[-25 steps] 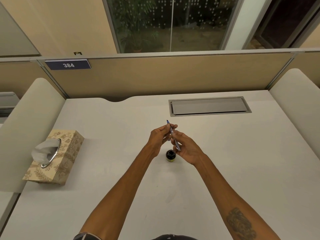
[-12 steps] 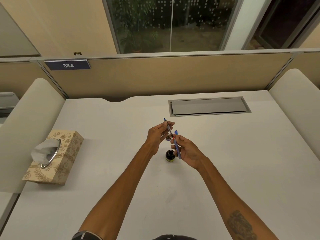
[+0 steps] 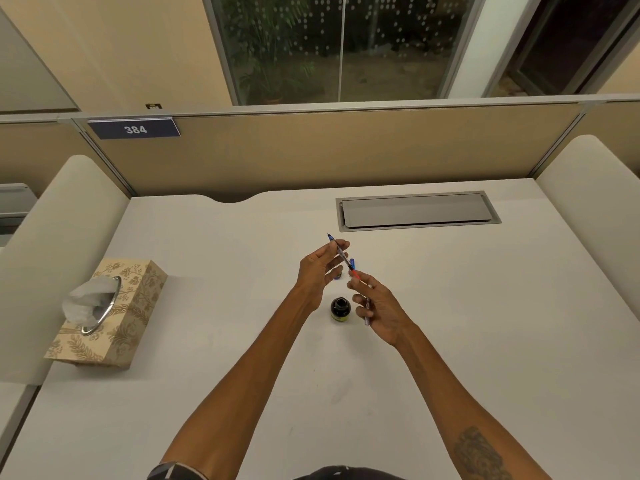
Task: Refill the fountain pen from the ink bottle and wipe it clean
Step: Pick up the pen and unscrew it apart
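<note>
**Desk:** What sits at the far left?

**Photographer:** A patterned tissue box (image 3: 110, 311) with a tissue pulled up through its oval slot, at the left edge of the white desk (image 3: 485, 306), under a partition sign reading 384 (image 3: 134, 129).

**Desk:** And the hands?

**Photographer:** The left hand (image 3: 318, 271) is raised above the desk, thumb and forefinger pinching the pen's nib section (image 3: 341, 252), its other fingers loosely spread. The blue tip points up and away, past the fingertips; the lower, red-tinted end slants down to the right hand.

**Desk:** The ink?

**Photographer:** The ink bottle (image 3: 340, 309) stands uncapped on the desk between the two wrists, below the pen and touching neither hand.

**Desk:** The right hand?

**Photographer:** The right hand (image 3: 379, 308) pinches that red end at its fingertips, and its curled fingers hold a slim grey barrel (image 3: 367, 311) against the palm. A small blue piece, too small to identify, shows behind the pen. Farther right lies a closed grey cable hatch (image 3: 417, 211).
</note>
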A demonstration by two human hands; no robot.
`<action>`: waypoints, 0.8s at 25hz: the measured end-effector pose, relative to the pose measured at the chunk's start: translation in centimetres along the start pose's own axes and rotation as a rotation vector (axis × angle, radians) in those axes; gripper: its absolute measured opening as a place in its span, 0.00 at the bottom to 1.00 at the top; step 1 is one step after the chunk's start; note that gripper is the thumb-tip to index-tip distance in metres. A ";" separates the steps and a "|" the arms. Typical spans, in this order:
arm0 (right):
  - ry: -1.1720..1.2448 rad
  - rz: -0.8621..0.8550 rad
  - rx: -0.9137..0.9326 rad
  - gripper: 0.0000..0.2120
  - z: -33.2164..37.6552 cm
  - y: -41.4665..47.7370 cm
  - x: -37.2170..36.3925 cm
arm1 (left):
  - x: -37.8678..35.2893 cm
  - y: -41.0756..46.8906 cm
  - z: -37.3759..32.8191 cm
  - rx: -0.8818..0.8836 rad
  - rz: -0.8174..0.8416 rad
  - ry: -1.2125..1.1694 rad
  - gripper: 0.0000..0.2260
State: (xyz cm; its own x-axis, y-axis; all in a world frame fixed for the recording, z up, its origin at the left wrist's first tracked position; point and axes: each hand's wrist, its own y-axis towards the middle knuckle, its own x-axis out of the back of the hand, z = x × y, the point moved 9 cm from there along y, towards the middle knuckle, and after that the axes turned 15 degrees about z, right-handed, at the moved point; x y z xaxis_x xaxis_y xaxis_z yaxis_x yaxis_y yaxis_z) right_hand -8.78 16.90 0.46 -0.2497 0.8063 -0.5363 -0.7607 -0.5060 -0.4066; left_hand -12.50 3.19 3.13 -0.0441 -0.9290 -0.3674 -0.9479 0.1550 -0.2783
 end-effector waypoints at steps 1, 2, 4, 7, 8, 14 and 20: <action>0.009 -0.006 0.018 0.16 0.2 -0.1 0.0 | -0.1 -0.1 0.2 0.003 -0.003 -0.007 0.13; 0.019 -0.016 0.035 0.16 0.4 -0.2 0.1 | -0.2 -0.2 0.3 0.007 -0.009 -0.013 0.14; 0.027 -0.039 0.069 0.16 0.8 -0.3 0.4 | -0.3 -0.5 0.6 0.011 -0.013 -0.024 0.13; 0.047 -0.083 0.106 0.14 1.1 -0.5 1.0 | -0.4 -0.9 0.7 0.016 0.016 -0.023 0.12; 0.057 -0.096 0.118 0.13 1.2 -0.5 1.1 | -0.4 -1.0 0.8 0.015 0.028 -0.018 0.12; 0.095 -0.164 0.174 0.07 1.5 -0.5 2.1 | -0.4 -1.3 1.7 0.031 0.038 0.004 0.14; 0.062 -0.181 0.206 0.09 1.6 -0.5 2.5 | -0.1 -0.9 2.2 0.047 0.013 -0.009 0.15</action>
State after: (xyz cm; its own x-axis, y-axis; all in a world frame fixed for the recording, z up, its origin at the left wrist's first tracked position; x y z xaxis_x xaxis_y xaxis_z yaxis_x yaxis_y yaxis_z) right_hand -9.96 19.67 0.52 -0.0660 0.8545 -0.5152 -0.8969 -0.2770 -0.3446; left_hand -10.99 3.84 1.45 -0.0530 -0.9240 -0.3786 -0.9313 0.1826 -0.3153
